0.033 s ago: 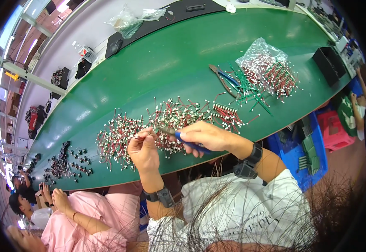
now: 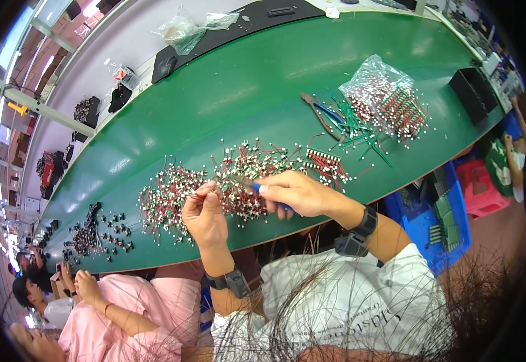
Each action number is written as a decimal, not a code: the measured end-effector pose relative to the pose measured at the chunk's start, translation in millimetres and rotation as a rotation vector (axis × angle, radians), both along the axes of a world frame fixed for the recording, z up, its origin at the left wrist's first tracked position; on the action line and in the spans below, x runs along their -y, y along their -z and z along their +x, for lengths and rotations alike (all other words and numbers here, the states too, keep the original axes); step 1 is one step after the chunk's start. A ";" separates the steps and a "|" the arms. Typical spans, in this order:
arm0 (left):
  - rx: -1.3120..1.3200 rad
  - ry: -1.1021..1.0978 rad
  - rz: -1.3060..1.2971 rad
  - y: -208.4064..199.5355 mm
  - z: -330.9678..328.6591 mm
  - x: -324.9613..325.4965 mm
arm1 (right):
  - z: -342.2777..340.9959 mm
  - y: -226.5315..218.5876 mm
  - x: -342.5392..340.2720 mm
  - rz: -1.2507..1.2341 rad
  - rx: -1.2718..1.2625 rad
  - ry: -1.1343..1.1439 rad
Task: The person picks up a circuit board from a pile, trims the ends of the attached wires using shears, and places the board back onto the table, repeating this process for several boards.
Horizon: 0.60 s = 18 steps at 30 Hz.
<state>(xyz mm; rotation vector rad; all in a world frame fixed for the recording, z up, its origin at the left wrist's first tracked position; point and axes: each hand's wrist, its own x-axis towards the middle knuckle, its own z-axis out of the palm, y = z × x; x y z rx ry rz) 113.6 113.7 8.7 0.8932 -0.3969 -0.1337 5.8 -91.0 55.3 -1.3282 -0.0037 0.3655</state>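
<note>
My left hand point(image 2: 205, 218) is closed in a pinch over the front of the pile, with a small red-wired part point(image 2: 197, 196) between thumb and fingertips. Blue-handled pliers point(image 2: 256, 187) are gripped in my right hand point(image 2: 293, 193). Their metal jaws point left toward my left fingertips, a short gap away. It is too small to tell whether the jaws are apart. Under and behind both hands spreads a heap of small white connector parts with red wires point(image 2: 251, 160). My right fingers partly cover the plier handles.
On the green table point(image 2: 239, 96), a second pair of pliers point(image 2: 323, 117) lies by green strips point(image 2: 359, 127) and a clear bag of wired parts point(image 2: 378, 84). A black bin point(image 2: 473, 92) stands far right. Black parts point(image 2: 85, 235) lie left, near a person in pink point(image 2: 130, 308).
The pliers have turned slightly in my right hand, with less blue handle showing. My left hand has shifted a little left, and more red wire shows at its fingertips.
</note>
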 end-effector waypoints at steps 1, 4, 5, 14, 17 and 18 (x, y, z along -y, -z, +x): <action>-0.010 -0.033 0.075 0.5 1.8 -3.8 | -0.1 -3.2 -0.2 -0.366 0.213 0.174; -0.003 -0.122 0.192 -5.0 1.3 -2.2 | -2.4 1.8 -5.0 -0.983 0.489 0.471; -0.002 -0.121 0.190 -4.1 1.3 -1.7 | -2.4 2.0 -4.7 -0.985 0.505 0.489; 0.204 -0.166 0.229 -3.8 -2.9 4.5 | -2.2 -6.5 -12.1 -0.782 0.530 0.292; 0.221 -0.172 0.306 -6.3 -4.5 5.1 | -0.3 -4.5 -11.8 -0.776 0.520 0.251; 0.232 -0.170 0.320 -6.2 -4.8 4.3 | 0.2 -3.6 -10.8 -0.751 0.503 0.227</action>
